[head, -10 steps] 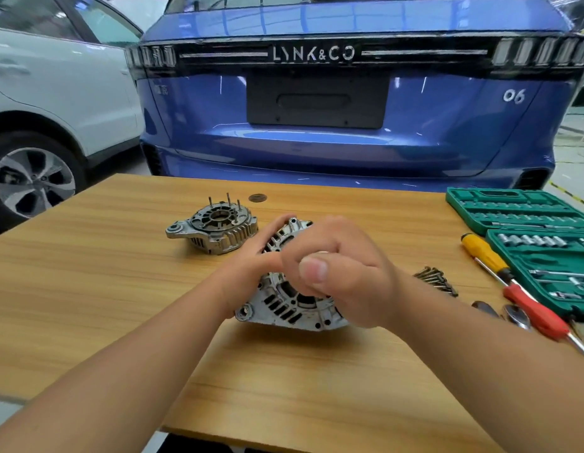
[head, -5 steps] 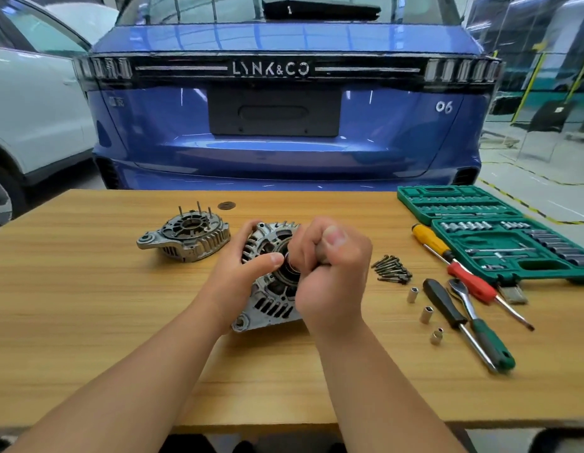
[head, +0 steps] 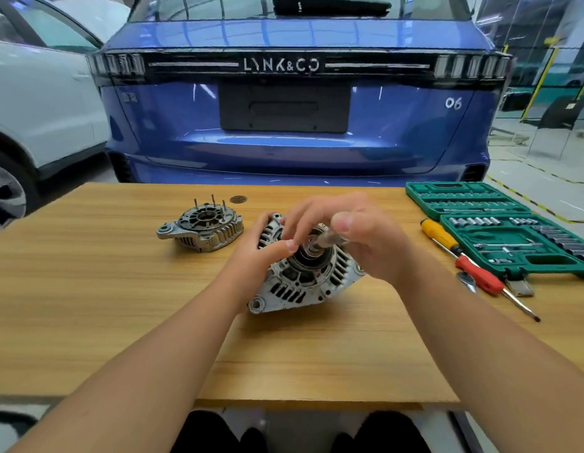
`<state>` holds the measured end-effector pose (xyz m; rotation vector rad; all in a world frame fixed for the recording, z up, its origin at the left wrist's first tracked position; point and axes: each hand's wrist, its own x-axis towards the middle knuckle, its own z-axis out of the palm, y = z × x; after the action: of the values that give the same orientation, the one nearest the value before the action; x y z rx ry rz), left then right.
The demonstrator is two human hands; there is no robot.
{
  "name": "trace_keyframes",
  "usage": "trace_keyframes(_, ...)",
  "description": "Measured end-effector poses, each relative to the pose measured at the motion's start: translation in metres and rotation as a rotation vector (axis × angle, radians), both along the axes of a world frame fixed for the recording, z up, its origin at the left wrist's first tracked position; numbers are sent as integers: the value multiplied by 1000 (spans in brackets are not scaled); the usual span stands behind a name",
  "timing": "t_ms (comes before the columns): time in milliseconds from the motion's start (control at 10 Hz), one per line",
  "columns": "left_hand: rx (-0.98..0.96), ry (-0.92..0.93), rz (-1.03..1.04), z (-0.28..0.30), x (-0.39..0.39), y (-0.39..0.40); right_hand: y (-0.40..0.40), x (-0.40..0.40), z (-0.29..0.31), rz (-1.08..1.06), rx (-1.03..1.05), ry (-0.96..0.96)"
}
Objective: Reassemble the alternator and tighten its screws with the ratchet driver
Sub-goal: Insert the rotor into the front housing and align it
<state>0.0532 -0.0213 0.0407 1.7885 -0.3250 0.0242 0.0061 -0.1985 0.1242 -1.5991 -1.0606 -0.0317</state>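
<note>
I see dull cast-metal alternator housing point(head: 303, 282) on my matt wood-grain table point(head: 87, 289), beside a green plastic socket case point(head: 500, 230).

Alternator body point(head: 303, 279) sits mid-table point(head: 87, 289), tilted, between both hands: left hand point(head: 257, 253) on its left side, right hand point(head: 359, 237) over its top right. End cover point(head: 202, 228) lies just left and behind. 2 screwdrivers point(head: 460, 256) lie right, toolbox point(head: 500, 223) beyond them. Car point(head: 300, 103) stands behind the table.
</note>
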Motion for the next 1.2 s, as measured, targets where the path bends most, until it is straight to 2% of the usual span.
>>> trace_keyframes(100,20,44,13,2,-3,5,-1,8,5,70,-113,46)
trace_keyframes(200,43,36,13,3,-3,8,11,7,-6,0,2,92)
trace_keyframes(400,-10,50,53,1,-9,4,43,-6,-30,-307,519,32)
trace_keyframes(500,-38,52,68,0,-11,2,53,-9,-35,-442,667,12)
trace_keyframes(700,-42,48,77,-2,-9,2,60,-11,-39,-559,728,-15)
trace_keyframes(900,-29,65,66,-2,-9,3,52,-20,-30,-480,618,-42)
trace_keyframes(1000,-21,73,68,-2,-10,2,42,-27,-9,-413,637,-128)
trace_keyframes(1100,-15,97,71,-1,-11,3,25,-27,19,-414,619,-111)
trace_keyframes(1200,-15,104,77,-2,-12,4,5,-16,27,-496,632,76)
